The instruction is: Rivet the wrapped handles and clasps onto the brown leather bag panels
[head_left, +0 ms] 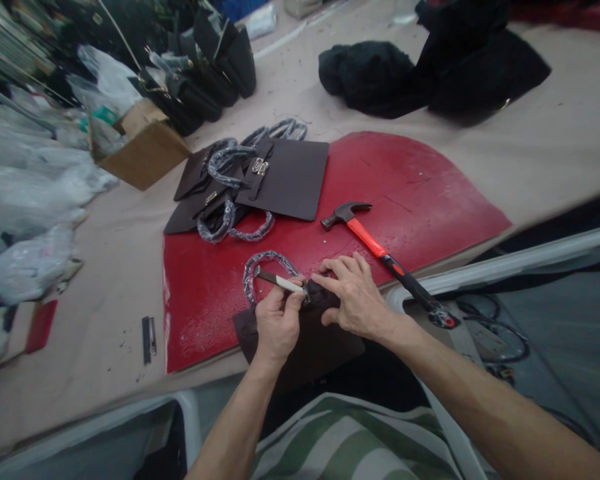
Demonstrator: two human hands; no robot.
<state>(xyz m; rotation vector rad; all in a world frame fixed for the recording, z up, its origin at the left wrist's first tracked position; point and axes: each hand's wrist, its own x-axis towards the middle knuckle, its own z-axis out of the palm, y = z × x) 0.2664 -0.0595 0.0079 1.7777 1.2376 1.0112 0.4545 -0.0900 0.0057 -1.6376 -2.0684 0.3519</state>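
Observation:
A dark brown leather bag panel (pixel 310 347) lies at the near edge of the red mat, partly hanging over it. Its looped handle (pixel 249 277) is wrapped in clear plastic. Between thumb and fingers, my left hand (pixel 280 323) pinches a narrow strap (pixel 286 284), brown with a pale side, beside a small metal fitting. My right hand (pixel 353 297) grips the panel's dark leather just right of that fitting, its fingers over the top and thumb below. The exact contact under the fingers is hidden.
A claw hammer (pixel 363 233) lies right of my hands on the red mat (pixel 405 180). Beyond are stacked brown bag panels (pixel 290 180), black cloth (pixel 370 77), a cardboard box (pixel 145 153) and black bags (pixel 230 60). A small dark tool (pixel 147 340) lies left.

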